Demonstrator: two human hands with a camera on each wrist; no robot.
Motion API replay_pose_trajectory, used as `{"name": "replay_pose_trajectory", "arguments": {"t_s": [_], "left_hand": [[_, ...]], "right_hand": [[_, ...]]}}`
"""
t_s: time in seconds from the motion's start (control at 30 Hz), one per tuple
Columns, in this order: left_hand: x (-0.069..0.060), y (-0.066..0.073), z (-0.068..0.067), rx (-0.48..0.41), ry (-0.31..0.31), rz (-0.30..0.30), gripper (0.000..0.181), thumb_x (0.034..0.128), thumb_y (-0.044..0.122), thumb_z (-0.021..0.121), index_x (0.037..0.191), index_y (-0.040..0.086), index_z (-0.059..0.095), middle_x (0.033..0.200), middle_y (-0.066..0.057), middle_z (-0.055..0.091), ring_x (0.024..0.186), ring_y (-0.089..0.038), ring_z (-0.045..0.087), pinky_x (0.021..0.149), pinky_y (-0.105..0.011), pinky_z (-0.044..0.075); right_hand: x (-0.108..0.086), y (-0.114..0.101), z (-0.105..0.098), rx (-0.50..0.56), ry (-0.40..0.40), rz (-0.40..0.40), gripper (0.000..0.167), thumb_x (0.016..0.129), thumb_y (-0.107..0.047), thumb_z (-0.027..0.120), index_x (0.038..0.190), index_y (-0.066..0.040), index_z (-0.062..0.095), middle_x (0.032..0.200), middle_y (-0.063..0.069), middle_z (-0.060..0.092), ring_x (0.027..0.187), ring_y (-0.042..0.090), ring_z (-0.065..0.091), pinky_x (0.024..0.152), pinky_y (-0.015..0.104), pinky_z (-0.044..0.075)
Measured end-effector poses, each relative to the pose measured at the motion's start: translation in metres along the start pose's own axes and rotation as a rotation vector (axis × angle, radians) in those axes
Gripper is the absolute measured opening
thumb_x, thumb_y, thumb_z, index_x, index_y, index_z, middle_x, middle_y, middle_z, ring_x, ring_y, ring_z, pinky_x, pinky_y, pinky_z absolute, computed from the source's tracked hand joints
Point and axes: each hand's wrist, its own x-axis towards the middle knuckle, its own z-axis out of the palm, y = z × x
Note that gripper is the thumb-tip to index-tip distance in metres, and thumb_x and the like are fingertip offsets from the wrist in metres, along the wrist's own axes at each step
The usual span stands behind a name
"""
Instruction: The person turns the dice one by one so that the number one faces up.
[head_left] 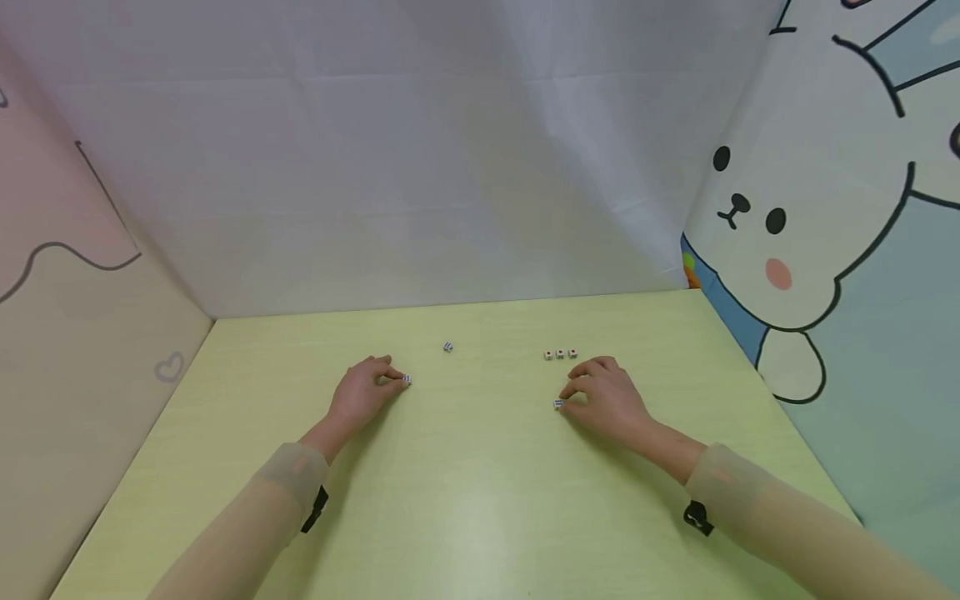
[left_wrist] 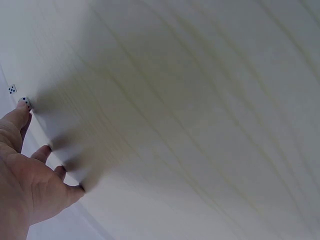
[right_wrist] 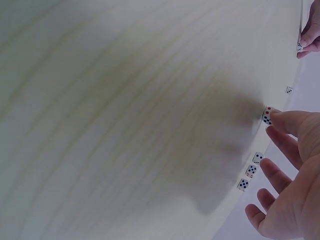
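Note:
On the left side of the table, my left hand (head_left: 362, 392) pinches a small white die (head_left: 407, 380) between thumb and fingertip. In the left wrist view the die (left_wrist: 25, 103) shows dark dots at the fingertips. My right hand (head_left: 609, 403) pinches another die (head_left: 558, 404); red and blue dots show on that die (right_wrist: 268, 115) in the right wrist view. Just beyond the right fingers stand three dice in a short row (head_left: 560, 354), red dots on the sides facing me. A single die (head_left: 447, 347) lies farther back, beyond the left hand and to its right.
The pale yellow table (head_left: 480, 492) has wood grain. A white cloth wall (head_left: 420, 183) rises at its back edge. A cream and pink panel (head_left: 90, 358) stands at left, and a panel with a cartoon rabbit (head_left: 840, 208) at right.

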Motion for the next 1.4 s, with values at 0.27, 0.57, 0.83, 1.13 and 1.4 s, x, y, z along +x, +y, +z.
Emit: {"name": "replay_pose_trajectory", "arguments": {"t_s": [0.27, 0.57, 0.83, 1.13, 1.4], "left_hand": [[0.003, 0.003, -0.007, 0.022, 0.006, 0.005, 0.02, 0.0972, 0.025, 0.073, 0.106, 0.008, 0.077, 0.15, -0.024, 0.049, 0.147, -0.049, 0.03, 0.12, -0.068, 0.013], [-0.001, 0.003, -0.003, 0.016, -0.003, -0.009, 0.017, 0.0969, 0.024, 0.073, 0.104, 0.009, 0.077, 0.15, -0.024, 0.05, 0.147, -0.048, 0.03, 0.12, -0.067, 0.012], [-0.001, 0.002, -0.002, 0.018, 0.009, 0.0, 0.018, 0.0969, 0.023, 0.073, 0.105, 0.008, 0.077, 0.15, -0.024, 0.05, 0.147, -0.048, 0.03, 0.12, -0.068, 0.012], [0.0, -0.001, 0.001, 0.017, 0.01, 0.001, 0.018, 0.0968, 0.023, 0.073, 0.105, 0.008, 0.078, 0.149, -0.023, 0.05, 0.147, -0.048, 0.03, 0.12, -0.067, 0.013], [0.0, -0.004, 0.003, 0.008, 0.003, 0.001, 0.018, 0.0974, 0.024, 0.073, 0.106, 0.008, 0.077, 0.151, -0.023, 0.049, 0.148, -0.047, 0.029, 0.12, -0.068, 0.011]], "right_hand": [[0.005, 0.001, -0.005, 0.024, 0.001, 0.004, 0.011, 0.087, -0.031, 0.083, 0.091, -0.021, 0.082, 0.12, 0.008, 0.067, 0.123, 0.039, 0.049, 0.097, 0.061, 0.045], [-0.003, 0.0, -0.004, 0.004, -0.006, 0.003, 0.01, 0.087, -0.03, 0.083, 0.091, -0.021, 0.082, 0.119, 0.008, 0.068, 0.122, 0.04, 0.049, 0.097, 0.06, 0.047], [-0.002, 0.001, -0.006, -0.018, 0.011, -0.001, 0.01, 0.086, -0.029, 0.084, 0.09, -0.02, 0.082, 0.119, 0.009, 0.068, 0.121, 0.04, 0.05, 0.096, 0.061, 0.047], [0.0, -0.001, -0.003, -0.024, -0.003, -0.006, 0.01, 0.085, -0.029, 0.084, 0.09, -0.02, 0.082, 0.12, 0.009, 0.068, 0.121, 0.041, 0.05, 0.096, 0.06, 0.047], [0.003, -0.002, -0.001, -0.014, -0.004, -0.01, 0.012, 0.085, -0.03, 0.084, 0.091, -0.02, 0.082, 0.12, 0.009, 0.068, 0.122, 0.04, 0.049, 0.097, 0.06, 0.046]]}}
